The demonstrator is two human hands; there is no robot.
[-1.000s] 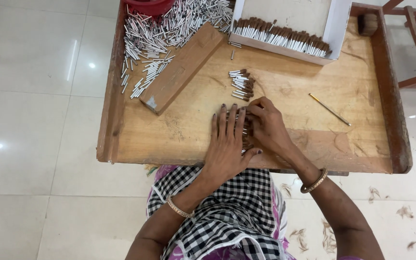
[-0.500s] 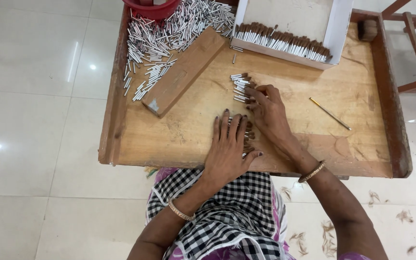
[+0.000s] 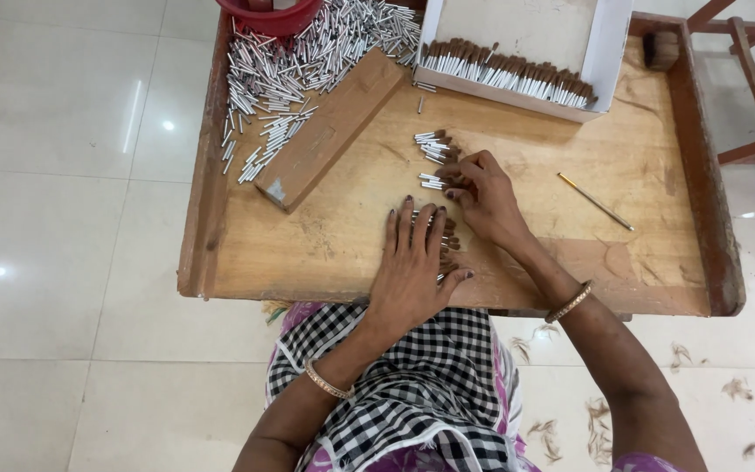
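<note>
My left hand (image 3: pixel 412 267) lies flat, fingers spread, pressing on a row of small brown-tipped silver sticks (image 3: pixel 447 240) near the front of the wooden tray table (image 3: pixel 570 218). My right hand (image 3: pixel 482 197) reaches further back, its fingertips on a small loose bunch of the same sticks (image 3: pixel 434 149) in the tray's middle. Whether it has gripped any is not clear.
A large heap of bare silver sticks (image 3: pixel 308 61) fills the back left, beside a wooden block (image 3: pixel 329 131) lying diagonally. A white box (image 3: pixel 526 52) holds a row of brown-tipped sticks. A thin yellow-ended stick (image 3: pixel 594 201) lies right. A red bowl (image 3: pixel 268 13) sits at the back.
My right hand has left the row beside my left hand and reached back to the small bunch of sticks. My left hand stays flat on the row.
</note>
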